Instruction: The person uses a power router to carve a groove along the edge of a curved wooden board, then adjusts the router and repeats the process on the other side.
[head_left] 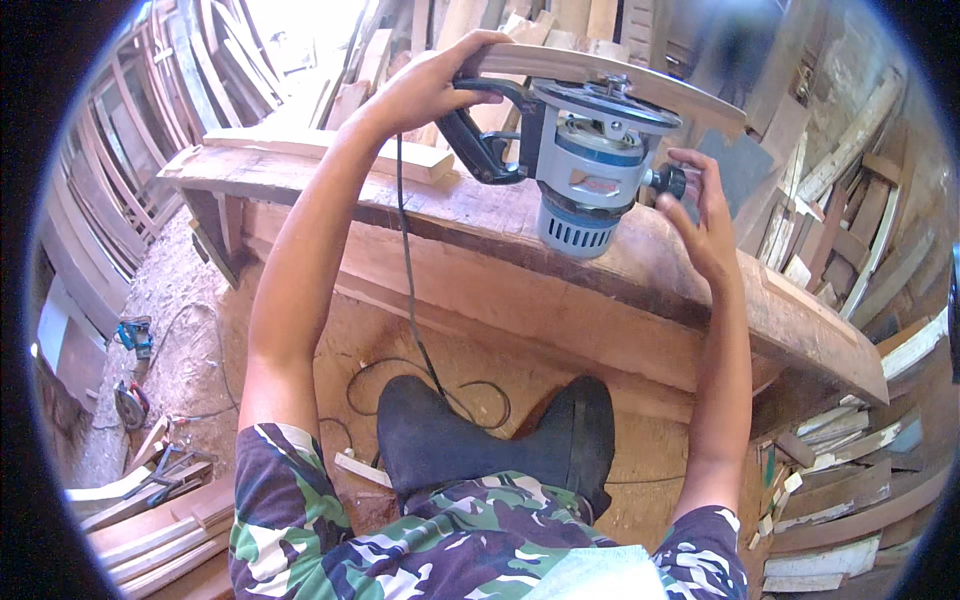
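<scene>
A blue-grey router (592,170) is turned with its round base up and its vented motor end down, over the wooden bench (450,205). Just beyond its base and bit runs a long, thin, slightly curved wooden board (640,84). My left hand (440,85) closes on the board's left end, its thumb stretched over the router's black handle (485,150). Near the black side knob (668,181), my right hand (705,210) has its fingers apart and curved, not closed around it. A black cord (408,250) hangs from the handle side down to the floor.
A pale wood strip (430,163) lies on the bench's left part. Timber offcuts (840,470) pile up at the right, and boards (120,150) lean at the left. Blue power tools (134,335) sit on the dusty floor. Cord loops lie around my legs (495,440).
</scene>
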